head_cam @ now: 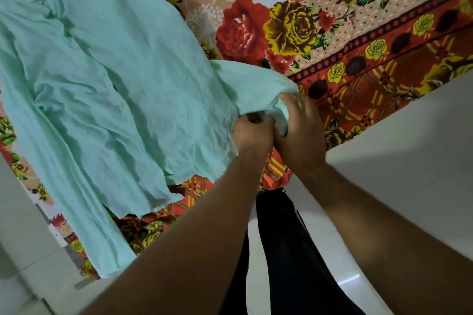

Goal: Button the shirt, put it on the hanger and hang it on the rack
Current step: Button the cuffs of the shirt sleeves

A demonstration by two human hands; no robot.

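Both left hand [253, 133] and right hand [300, 130] clamp fingers on the shirt's [102, 71] bunched edge over the bed [281, 33], where rumpled cloth may send a button into the wrong hole.

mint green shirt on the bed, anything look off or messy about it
The mint green shirt lies creased and askew on the red floral bedsheet, one end past the sheet's edge; left hand and right hand bunch a corner.
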